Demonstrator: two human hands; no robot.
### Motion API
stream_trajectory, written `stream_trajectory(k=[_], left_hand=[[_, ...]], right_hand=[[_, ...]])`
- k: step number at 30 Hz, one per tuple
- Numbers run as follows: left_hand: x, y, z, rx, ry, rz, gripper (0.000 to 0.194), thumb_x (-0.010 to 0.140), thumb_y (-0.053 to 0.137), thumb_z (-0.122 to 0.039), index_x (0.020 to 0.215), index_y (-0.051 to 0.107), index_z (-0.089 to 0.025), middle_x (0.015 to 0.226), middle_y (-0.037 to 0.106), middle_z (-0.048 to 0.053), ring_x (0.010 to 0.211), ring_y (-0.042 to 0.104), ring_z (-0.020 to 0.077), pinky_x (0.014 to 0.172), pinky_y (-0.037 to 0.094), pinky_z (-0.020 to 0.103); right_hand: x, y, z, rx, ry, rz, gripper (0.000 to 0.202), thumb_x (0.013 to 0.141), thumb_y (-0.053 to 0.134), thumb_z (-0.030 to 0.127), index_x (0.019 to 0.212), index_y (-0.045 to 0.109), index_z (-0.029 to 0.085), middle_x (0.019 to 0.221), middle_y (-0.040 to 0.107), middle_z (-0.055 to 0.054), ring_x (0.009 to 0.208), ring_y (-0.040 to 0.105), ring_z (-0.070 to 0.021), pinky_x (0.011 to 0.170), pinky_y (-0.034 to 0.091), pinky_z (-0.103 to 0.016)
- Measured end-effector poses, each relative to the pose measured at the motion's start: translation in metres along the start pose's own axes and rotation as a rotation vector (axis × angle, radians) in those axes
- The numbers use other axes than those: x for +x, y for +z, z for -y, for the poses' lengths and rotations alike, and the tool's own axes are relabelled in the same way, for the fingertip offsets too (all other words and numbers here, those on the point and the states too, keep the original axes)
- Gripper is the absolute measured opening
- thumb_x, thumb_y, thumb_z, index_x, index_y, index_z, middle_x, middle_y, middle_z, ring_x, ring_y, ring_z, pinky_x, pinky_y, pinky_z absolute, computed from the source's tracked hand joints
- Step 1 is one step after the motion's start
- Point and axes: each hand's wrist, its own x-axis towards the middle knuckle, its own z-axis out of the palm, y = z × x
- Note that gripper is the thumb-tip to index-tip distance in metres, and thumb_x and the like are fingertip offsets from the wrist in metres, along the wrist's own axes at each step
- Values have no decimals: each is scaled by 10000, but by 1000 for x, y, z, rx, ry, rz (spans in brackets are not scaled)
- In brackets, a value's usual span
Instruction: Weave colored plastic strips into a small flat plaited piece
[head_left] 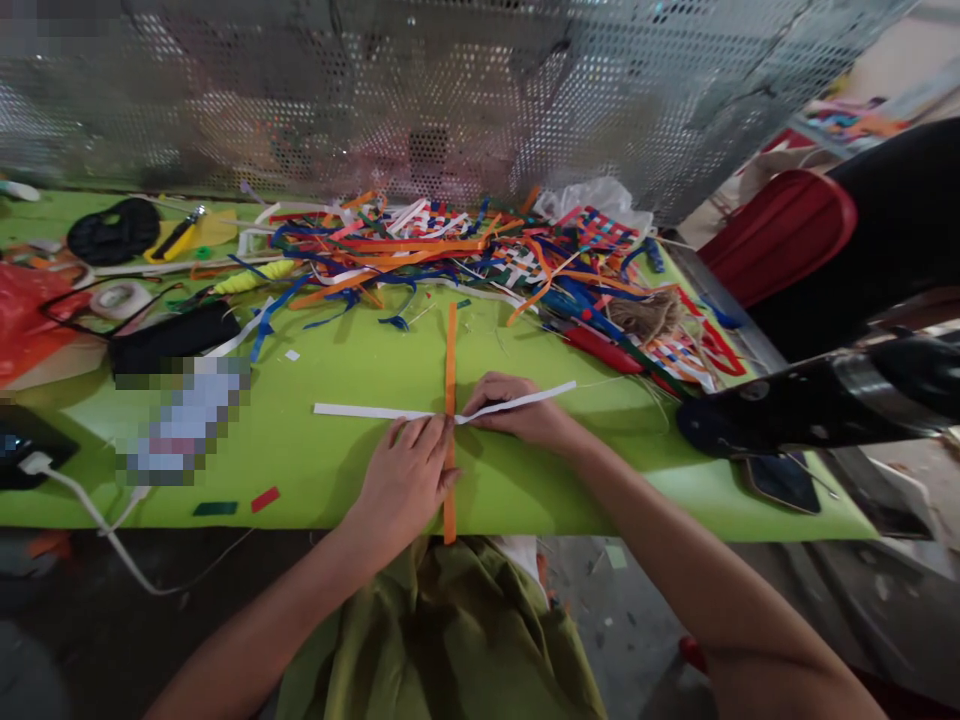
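An orange strip lies front to back on the green table, its near end reaching the front edge. A white strip crosses it about midway. My left hand presses its bent fingertips on the white strip at the crossing, with the thumb over the orange strip. Just right of the crossing, my right hand pinches the white strip between thumb and fingers. The strip's right part rises at a slant across the back of that hand. The crossing itself is partly hidden by my fingertips.
Behind lies a tangled heap of coloured strips with woven pieces. At left are a yellow cutter, a tape roll, a black case and a white cable. At right, a black machine arm overhangs a phone.
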Motion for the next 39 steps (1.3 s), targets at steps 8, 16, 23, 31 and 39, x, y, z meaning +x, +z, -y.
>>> stream_trajectory(k=[8,16,23,31,39], left_hand=[[1,-2,0,10,5,51,523,996,520,-407,1428,514,-112,1406,589,118,1253,520,258,1098,409,414],[0,2,2,10,28,29,474,1015,472,-383,1372,573,-88,1451,569,116,1333,482,260,1134,389,417],[1,4,3,-21,39,30,473,1007,492,-387,1353,588,-79,1459,565,134,1351,490,262,1152,384,414],[0,6,4,-38,46,16,494,1009,482,-418,1359,582,-84,1449,574,146,1344,507,267,1156,381,435],[0,3,3,-28,49,26,519,1029,422,-428,1415,533,-99,1460,570,126,1352,495,259,1146,376,452]], right_hand=[[4,11,-2,-5,51,-111,202,842,730,381,765,736,195,768,674,-43,770,635,-176,714,495,-302],[13,12,1,-77,189,-65,132,802,733,293,740,712,179,760,674,-19,690,621,-150,659,456,-272],[16,13,5,-150,235,-49,98,803,720,253,735,710,183,726,691,-15,673,637,-158,612,434,-253],[17,15,6,-257,227,-9,92,836,704,276,844,720,185,788,699,-30,692,628,-165,615,421,-259],[20,14,7,-291,232,0,119,823,715,257,776,639,177,776,646,-26,689,576,-155,636,404,-271]])
